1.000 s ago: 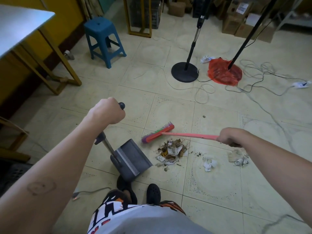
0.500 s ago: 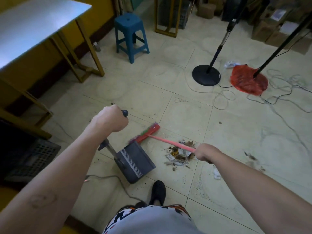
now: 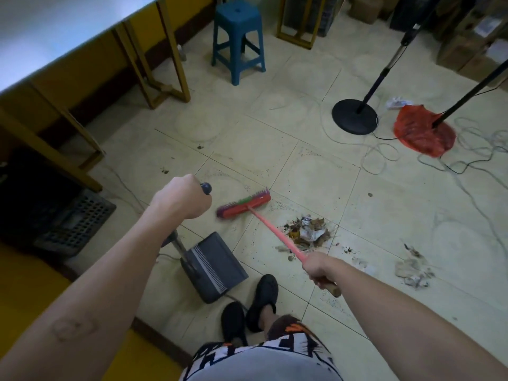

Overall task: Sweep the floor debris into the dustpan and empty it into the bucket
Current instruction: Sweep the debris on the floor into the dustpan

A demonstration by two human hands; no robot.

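Barely started tbh: the main debris pile (image 3: 310,232) sits on the tile near the dustpan (image 3: 217,268), which looks empty I think. More scraps (image 3: 412,270) lie further right. Left hand (image 3: 184,198) is fisted round the pan's upright handle, right hand (image 3: 320,270) grips the pink broom (image 3: 243,207). No bucket in view. Open floor ahead, but the shoes (image 3: 262,295) crowd the pan.

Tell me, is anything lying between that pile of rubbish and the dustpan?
Only the broom handle, held in the right hand, slants across that gap. The floor between the rubbish pile and the dustpan looks bare, apart from a few crumbs.
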